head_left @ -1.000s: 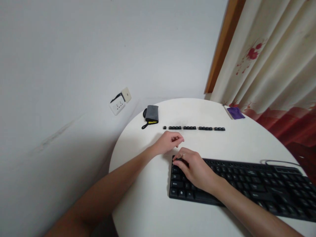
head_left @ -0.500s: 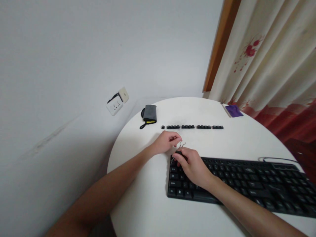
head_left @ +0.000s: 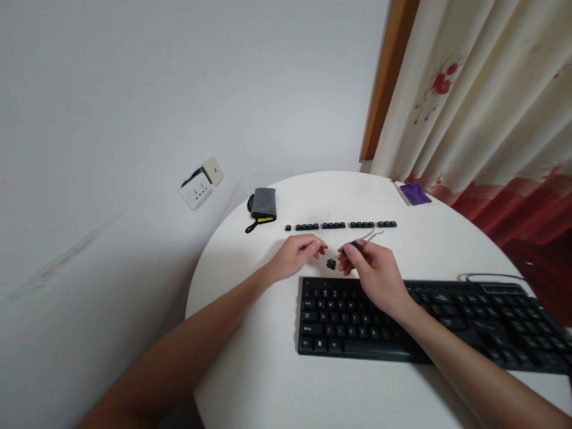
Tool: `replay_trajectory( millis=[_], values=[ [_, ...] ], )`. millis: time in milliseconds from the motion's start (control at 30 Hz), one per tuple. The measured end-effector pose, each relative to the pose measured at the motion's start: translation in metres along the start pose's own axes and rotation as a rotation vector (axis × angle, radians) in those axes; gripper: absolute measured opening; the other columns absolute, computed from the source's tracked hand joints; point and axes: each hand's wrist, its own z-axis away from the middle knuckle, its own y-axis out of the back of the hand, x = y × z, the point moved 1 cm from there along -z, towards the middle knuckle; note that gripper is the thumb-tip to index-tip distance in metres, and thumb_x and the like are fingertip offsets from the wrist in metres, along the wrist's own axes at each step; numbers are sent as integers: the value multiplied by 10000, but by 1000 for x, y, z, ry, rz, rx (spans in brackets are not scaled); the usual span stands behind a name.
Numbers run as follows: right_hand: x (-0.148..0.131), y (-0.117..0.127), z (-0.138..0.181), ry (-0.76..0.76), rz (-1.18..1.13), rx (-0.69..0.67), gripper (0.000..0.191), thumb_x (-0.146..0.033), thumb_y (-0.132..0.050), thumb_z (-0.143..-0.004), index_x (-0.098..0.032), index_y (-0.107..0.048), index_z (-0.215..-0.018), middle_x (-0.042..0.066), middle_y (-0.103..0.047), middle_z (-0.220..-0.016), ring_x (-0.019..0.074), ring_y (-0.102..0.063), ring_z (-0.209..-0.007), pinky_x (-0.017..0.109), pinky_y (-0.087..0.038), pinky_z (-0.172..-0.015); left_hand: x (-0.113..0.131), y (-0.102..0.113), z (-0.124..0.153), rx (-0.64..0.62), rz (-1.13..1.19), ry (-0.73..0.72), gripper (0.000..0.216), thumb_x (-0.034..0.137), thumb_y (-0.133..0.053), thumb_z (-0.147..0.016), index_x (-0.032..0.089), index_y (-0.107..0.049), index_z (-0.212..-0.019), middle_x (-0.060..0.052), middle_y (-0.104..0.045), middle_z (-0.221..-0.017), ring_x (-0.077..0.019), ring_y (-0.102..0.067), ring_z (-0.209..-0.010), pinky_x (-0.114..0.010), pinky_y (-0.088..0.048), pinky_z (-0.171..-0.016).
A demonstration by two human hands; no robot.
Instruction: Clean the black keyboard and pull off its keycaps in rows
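My right hand (head_left: 375, 268) is closed around a keycap puller (head_left: 356, 245) with a black handle, its two thin wire prongs pointing away to the upper right. Below its fingertips, in the gap between my hands, is a small black keycap (head_left: 331, 263); whether it rests on the table or is in the air I cannot tell. My left hand (head_left: 298, 255) is just left of the keycap, fingers loosely stretched and nothing seen in them. Under my right wrist lies a black keyboard (head_left: 366, 347), with keys gone along its top left rows.
Beyond my hands a row of black keycaps (head_left: 333, 226) runs across the white round table (head_left: 250, 369). A grey pouch (head_left: 264, 202) lies at the back left, a purple cloth (head_left: 415, 193) at the back right. A wall socket (head_left: 195, 190) and a curtain (head_left: 447, 131) flank the table.
My right hand has lifted from the keyboard's top left corner and turned, swinging the puller's prongs to the upper right. A loose keycap now shows between my hands. My left hand has loosened.
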Motion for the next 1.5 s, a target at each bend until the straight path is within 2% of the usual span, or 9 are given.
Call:
replay_trajectory(
  millis=[100, 233, 567, 800, 1067, 1167, 1267, 1433, 1500],
  values=[
    [5, 9, -2, 30, 43, 47, 323, -449, -573, -930, -160, -674, -828, 48, -693, -730, 161, -637, -636, 295, -526, -641, 9, -5, 3, 3, -42, -98, 298, 410, -590, -935, 167, -697, -1071, -100, -700, -1045, -180, -651, -940, -301, -517, -854],
    [10, 6, 0, 79, 95, 4, 319, -435, -545, -947, -166, -677, -837, 49, -692, -745, 168, -648, -683, 295, -530, -675, 17, -14, 6, 8, -115, -248, 336, 334, -730, -844, 188, -677, -1141, -91, -693, -1054, -179, -643, -928, -327, -524, -873],
    [18, 2, 1, 68, 122, 49, 318, -445, -501, -966, -176, -642, -873, 77, -716, -854, 189, -672, -755, 300, -549, -680, 21, -23, 9, 143, -199, -319, 294, 250, -754, -825, 185, -683, -1103, -73, -721, -990, -169, -687, -879, -325, -570, -854],
    [24, 4, -2, -25, 88, 27, 302, -469, -506, -957, -187, -582, -881, 50, -698, -764, 182, -680, -660, 283, -546, -596, 18, -29, 10, 80, -299, -467, 239, 165, -660, -888, 216, -692, -1119, -81, -609, -1074, -171, -631, -998, -322, -565, -884],
    [24, 7, -3, 55, 142, 45, 316, -436, -489, -973, -180, -599, -823, 42, -691, -721, 156, -642, -616, 270, -502, -604, 21, -32, 9, 26, -307, -476, 176, 165, -615, -916, 199, -706, -1062, -92, -602, -1082, -182, -614, -1022, -328, -549, -890],
    [24, 7, -3, 31, 127, 44, 339, -444, -475, -976, -182, -596, -798, 45, -699, -715, 160, -651, -632, 270, -491, -603, 21, -25, 6, 105, -309, -436, 136, 209, -656, -898, 203, -721, -1017, -77, -639, -1013, -177, -626, -974, -320, -540, -879],
    [24, 6, -4, 6, 104, 43, 348, -440, -460, -981, -181, -602, -797, 58, -719, -755, 169, -672, -685, 273, -489, -615, 10, -2, 1, 288, -353, -326, 131, 261, -717, -852, 196, -733, -965, -68, -677, -964, -172, -641, -895, -305, -541, -820],
    [26, 5, -3, -6, 105, 37, 353, -429, -464, -976, -178, -623, -784, 73, -735, -791, 176, -683, -717, 296, -501, -665, -23, 49, -5, 456, -375, 43, 280, 272, -816, -702, 156, -706, -931, -43, -715, -826, -158, -645, -728, -288, -535, -729],
    [27, 5, -2, -15, 94, 44, 352, -442, -473, -970, -180, -624, -791, 72, -735, -782, 180, -686, -714, 304, -504, -669, -36, 62, -5, 431, -381, 189, 243, 269, -818, -671, 152, -693, -844, -30, -705, -754, -158, -640, -702, -279, -523, -699]
  ],
)
